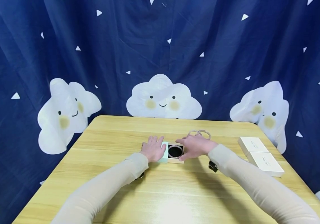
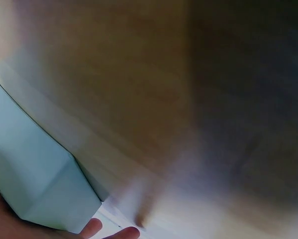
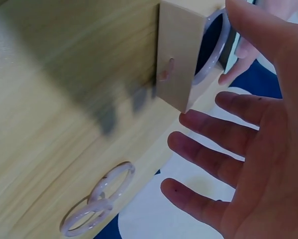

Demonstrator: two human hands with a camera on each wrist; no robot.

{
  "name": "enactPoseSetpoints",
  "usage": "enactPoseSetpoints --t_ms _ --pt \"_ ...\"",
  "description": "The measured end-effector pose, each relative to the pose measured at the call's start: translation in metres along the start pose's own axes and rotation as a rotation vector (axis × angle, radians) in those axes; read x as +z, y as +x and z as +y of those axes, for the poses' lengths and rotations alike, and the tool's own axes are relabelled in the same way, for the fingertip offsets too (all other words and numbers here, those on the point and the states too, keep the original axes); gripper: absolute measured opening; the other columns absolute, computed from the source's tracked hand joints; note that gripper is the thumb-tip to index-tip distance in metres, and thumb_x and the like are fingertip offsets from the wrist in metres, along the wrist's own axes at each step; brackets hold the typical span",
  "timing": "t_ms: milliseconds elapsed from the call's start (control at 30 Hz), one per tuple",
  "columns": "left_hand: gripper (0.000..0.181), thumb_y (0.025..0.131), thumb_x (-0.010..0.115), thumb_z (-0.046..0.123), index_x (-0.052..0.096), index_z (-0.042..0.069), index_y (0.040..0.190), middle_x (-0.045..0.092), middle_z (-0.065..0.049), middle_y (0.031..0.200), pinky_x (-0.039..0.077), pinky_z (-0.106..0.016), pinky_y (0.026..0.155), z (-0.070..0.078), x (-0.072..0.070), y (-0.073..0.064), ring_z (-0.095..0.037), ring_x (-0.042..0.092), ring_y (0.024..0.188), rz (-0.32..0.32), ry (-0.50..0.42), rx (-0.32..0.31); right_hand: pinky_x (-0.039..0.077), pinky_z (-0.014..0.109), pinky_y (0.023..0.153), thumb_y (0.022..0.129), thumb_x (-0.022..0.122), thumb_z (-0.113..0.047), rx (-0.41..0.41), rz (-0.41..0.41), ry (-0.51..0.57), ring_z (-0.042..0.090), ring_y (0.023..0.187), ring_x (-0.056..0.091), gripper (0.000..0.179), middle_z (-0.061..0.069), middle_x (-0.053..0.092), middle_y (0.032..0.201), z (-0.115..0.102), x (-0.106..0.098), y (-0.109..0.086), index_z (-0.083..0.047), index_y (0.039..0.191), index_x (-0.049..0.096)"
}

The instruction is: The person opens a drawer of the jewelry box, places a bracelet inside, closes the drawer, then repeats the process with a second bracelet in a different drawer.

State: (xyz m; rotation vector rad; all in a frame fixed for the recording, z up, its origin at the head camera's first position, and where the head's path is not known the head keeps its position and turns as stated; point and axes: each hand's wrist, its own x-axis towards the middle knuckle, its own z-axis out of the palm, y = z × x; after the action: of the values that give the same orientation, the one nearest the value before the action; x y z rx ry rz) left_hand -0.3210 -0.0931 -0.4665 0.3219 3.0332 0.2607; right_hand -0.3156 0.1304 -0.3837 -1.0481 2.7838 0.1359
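My left hand [image 1: 152, 151] rests on the mint-green sleeve [image 1: 164, 155] of a small slide-out box, fingers stretched over its far edge. In the left wrist view, the sleeve [image 2: 44, 164] lies beside the palm. A cream drawer [image 1: 175, 161] sticks out to the right, with a pale bangle [image 1: 168, 151] lying on its dark lining. Around the drawer's right end is my right hand [image 1: 196, 146], thumb at the near corner and fingers spread at the far side. The right wrist view shows a small tab on the drawer's end face [image 3: 176, 59].
Two more pale bangles [image 1: 206, 132] lie overlapping on the wooden table [image 1: 115, 137] behind my right hand. Two white lidded boxes [image 1: 266, 161] sit at the right, end to end. A dark blue curtain with clouds [image 1: 162, 102] hangs behind the table.
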Motion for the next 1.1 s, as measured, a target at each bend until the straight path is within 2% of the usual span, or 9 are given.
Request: enactPoseSetpoints --t_ms 133,233,400,633,733,967,1100 --pt "0.064 0.105 0.015 0.054 0.023 0.025 0.162 0.031 -0.013 0.162 0.032 -0.069 0.109 0.001 0.0 -0.002 -0.038 0.02 0.152 0.005 -0.02 0.003 0.044 0.064 0.103 0.078 0.076 -0.065 0.005 0.018 -0.002 0.027 0.121 0.061 0.094 0.007 0.062 0.139 0.002 0.004 -0.004 -0.018 0.153 0.045" --pt "0.063 0.106 0.016 0.053 0.024 0.024 0.162 0.032 -0.013 0.161 0.033 -0.069 0.108 0.002 0.0 -0.002 -0.038 0.021 0.152 0.012 -0.027 0.006 0.036 0.07 0.107 0.076 0.079 -0.064 0.01 0.026 0.007 0.03 0.128 0.057 0.096 0.01 0.059 0.144 0.003 0.006 -0.007 -0.018 0.153 0.045" --pt "0.063 0.106 0.016 0.052 0.025 0.023 0.161 0.032 -0.014 0.161 0.034 -0.069 0.107 0.001 0.001 -0.004 -0.038 0.022 0.152 0.021 -0.036 0.004 0.026 0.074 0.11 0.075 0.08 -0.063 0.007 0.046 0.019 0.031 0.132 0.054 0.096 0.01 0.058 0.145 0.005 0.011 -0.008 -0.018 0.153 0.045" --pt "0.064 0.106 0.016 0.052 0.024 0.022 0.161 0.034 -0.014 0.16 0.036 -0.068 0.105 0.001 0.001 -0.004 -0.037 0.024 0.15 0.026 -0.033 0.015 0.021 0.075 0.111 0.076 0.081 -0.058 -0.004 0.07 0.036 0.033 0.134 0.053 0.093 0.012 0.057 0.145 0.007 0.015 -0.011 -0.019 0.152 0.046" --pt "0.064 0.106 0.016 0.051 0.026 0.021 0.161 0.035 -0.015 0.158 0.038 -0.068 0.103 0.001 0.0 -0.004 -0.037 0.026 0.149 0.035 -0.031 0.023 0.021 0.075 0.111 0.076 0.082 -0.056 -0.008 0.082 0.06 0.034 0.134 0.053 0.092 0.012 0.057 0.145 0.008 0.016 -0.012 -0.019 0.152 0.046" --pt "0.062 0.106 0.019 0.05 0.031 0.02 0.159 0.042 -0.014 0.153 0.043 -0.066 0.095 0.001 -0.001 -0.003 -0.036 0.035 0.142 0.064 -0.008 0.033 0.035 0.068 0.109 0.079 0.08 -0.057 -0.012 0.088 0.101 0.034 0.136 0.05 0.09 0.011 0.054 0.149 0.012 0.02 -0.011 -0.02 0.153 0.044" --pt "0.061 0.106 0.02 0.049 0.032 0.02 0.159 0.043 -0.015 0.152 0.043 -0.066 0.095 0.002 -0.003 -0.004 -0.036 0.035 0.142 0.067 -0.014 0.034 0.037 0.068 0.108 0.079 0.081 -0.054 -0.017 0.088 0.133 0.035 0.137 0.049 0.09 0.013 0.053 0.149 0.012 0.021 -0.01 -0.019 0.154 0.044"
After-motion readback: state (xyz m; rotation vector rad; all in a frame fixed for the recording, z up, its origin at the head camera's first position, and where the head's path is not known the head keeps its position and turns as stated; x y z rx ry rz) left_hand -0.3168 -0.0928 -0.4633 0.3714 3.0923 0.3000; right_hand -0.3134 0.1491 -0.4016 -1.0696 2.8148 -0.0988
